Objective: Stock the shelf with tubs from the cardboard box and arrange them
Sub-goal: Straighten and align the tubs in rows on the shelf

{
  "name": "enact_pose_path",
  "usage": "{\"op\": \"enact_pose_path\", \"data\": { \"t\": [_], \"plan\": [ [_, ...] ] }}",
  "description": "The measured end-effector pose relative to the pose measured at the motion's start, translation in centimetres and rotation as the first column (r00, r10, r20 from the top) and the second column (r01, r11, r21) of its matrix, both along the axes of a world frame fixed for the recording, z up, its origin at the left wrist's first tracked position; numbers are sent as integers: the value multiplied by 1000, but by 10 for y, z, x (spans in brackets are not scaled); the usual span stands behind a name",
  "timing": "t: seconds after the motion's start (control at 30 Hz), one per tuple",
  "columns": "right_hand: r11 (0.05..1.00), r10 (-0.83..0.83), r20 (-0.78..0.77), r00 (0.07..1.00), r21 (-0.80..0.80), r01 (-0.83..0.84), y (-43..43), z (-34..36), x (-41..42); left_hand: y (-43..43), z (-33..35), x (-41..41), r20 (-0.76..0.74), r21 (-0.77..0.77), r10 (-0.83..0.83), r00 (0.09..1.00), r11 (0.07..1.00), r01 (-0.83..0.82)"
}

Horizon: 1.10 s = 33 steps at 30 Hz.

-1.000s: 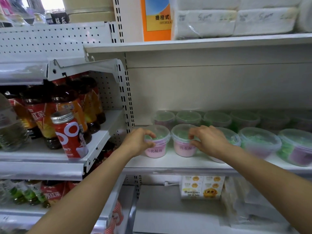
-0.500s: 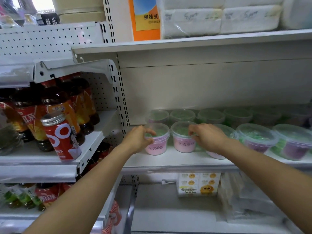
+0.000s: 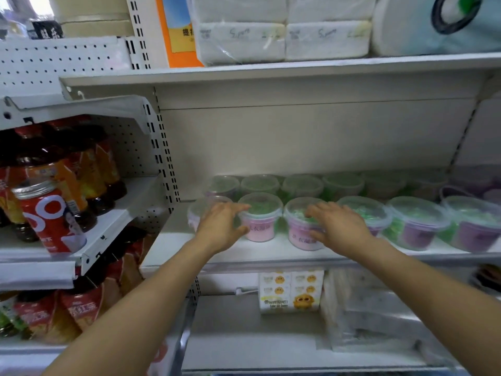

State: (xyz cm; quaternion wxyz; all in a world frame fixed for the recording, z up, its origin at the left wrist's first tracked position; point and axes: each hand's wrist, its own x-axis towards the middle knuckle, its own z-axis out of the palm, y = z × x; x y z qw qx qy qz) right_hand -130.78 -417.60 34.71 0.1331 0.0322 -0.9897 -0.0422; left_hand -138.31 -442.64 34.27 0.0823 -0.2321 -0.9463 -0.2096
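Obs: little change over the last second. Left hand (image 3: pixel 219 226) stays on the left pink tub (image 3: pixel 259 228), but its curl has eased: one digit on the rim, the others against the wall, a loose hold. Right hand (image 3: pixel 337 226) keeps its fingers spread over the lid of the right pink tub (image 3: pixel 298 239), thumb on its side. Both tubs sit unmoved at the near left of the shelf (image 3: pixel 271 255). Judgement: fine lining-up under way; cardboard box not in view

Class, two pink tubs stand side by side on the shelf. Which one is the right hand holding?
The pink tub farther right: the right hand curls over its lid. The left hand grips the other pink tub.
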Motion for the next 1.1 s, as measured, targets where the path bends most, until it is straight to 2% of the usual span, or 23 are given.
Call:
{"op": "enact_pose_path", "data": {
  "t": [0.1,0.23,0.37,0.5,0.63,0.77,0.97,1.1],
  "plan": [
    [995,31,-39,999,91,-28,10,1,-2,12,-1,1,13,-61,59,998,996,-58],
    [996,12,-23,1000,89,-10,29,2,-4,20,0,3,16,-72,55,998,996,-54],
    [992,21,1,1000,122,-21,16,10,-10,13,0,7,41,-2,60,997,998,-60],
    [986,163,-69,984,36,-161,-18,9,-25,-23,-1,7,-16,71,177,984,982,-175],
    [969,246,-53,968,18,-246,-55,2,-43,-66,0,0,128,125,170,977,975,-186],
    [976,215,-82,973,44,-212,-61,-7,-50,-76,3,-11,166,54,82,983,994,-92],
    [981,183,-115,976,85,-174,-45,-2,-48,-54,1,-19,64,116,142,988,982,-149],
    [983,173,-99,980,83,-166,-46,-1,-53,-49,-4,-26,61,150,154,986,975,-162]
  ]
}}
